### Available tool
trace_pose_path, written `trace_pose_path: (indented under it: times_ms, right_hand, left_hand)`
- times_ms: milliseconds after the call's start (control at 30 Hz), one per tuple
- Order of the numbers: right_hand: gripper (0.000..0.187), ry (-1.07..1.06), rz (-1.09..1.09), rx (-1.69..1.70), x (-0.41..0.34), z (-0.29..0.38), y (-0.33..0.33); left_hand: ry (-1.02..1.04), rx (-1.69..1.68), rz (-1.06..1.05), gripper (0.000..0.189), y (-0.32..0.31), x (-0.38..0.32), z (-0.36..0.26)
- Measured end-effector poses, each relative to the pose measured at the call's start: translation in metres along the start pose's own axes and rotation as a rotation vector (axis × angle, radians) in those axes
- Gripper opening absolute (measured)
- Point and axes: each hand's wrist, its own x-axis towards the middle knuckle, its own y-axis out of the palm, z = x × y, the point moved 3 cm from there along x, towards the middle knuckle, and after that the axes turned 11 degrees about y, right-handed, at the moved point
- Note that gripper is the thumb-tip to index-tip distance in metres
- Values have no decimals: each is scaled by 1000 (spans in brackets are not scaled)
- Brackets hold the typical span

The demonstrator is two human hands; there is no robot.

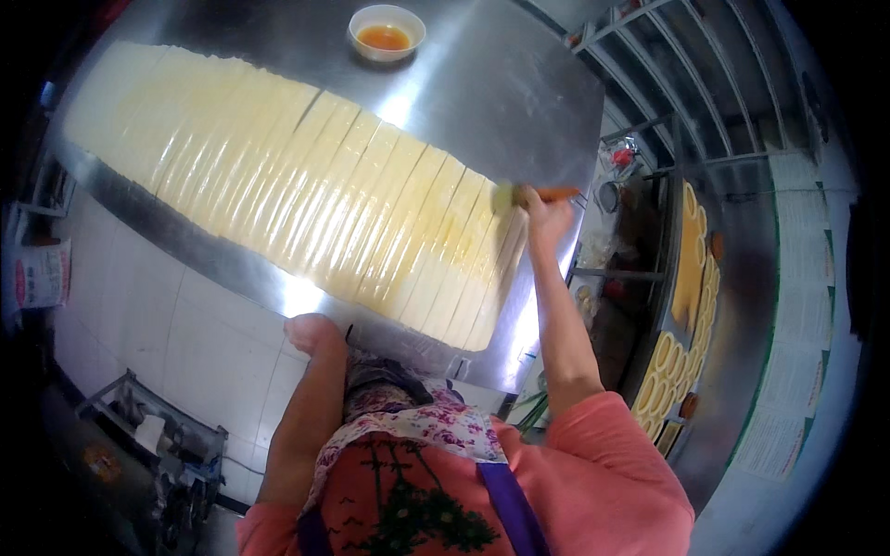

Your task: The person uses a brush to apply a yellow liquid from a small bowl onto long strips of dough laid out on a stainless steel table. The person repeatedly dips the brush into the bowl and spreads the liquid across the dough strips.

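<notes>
A long sheet of pale dough (292,201), cut crosswise into many narrow strips, lies on a stainless steel table (500,104). Much of its surface shines with a yellow wet coating; the near ends of the strips at the right look drier. My right hand (549,212) grips a brush by its orange-brown handle (560,194), with the blurred brush head over the far right end of the dough. At the near table edge is my left hand (309,333), its fingers curled and partly hidden; whether it holds anything is unclear. A white bowl (386,33) with orange liquid stands beyond the dough.
To the right, a surface bears rows of ring-shaped dough pieces (660,389) and a flat tan piece (688,257). A metal rack (667,69) stands at the upper right. A white bucket (43,274) is at the far left, and a metal-framed stand (167,445) at the lower left.
</notes>
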Motion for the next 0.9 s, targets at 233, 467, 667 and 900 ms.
trace_pose_path:
  times_ms: [233, 467, 667, 900]
  right_hand:
    - [16, -354, 284, -73, -27, 54, 102]
    - [15, -295, 835, -32, -143, 63, 79]
    - [28, -5, 700, -143, -65, 37, 82]
    - [14, -284, 302, -50, 17, 37, 77]
  left_hand:
    - [-153, -90, 79, 18, -25, 8, -8]
    - [-349, -143, -11, 17, -28, 4, -5]
    - [-252, -140, -40, 15, -40, -1, -8]
    - [-151, 15, 72, 15, -30, 8, 1]
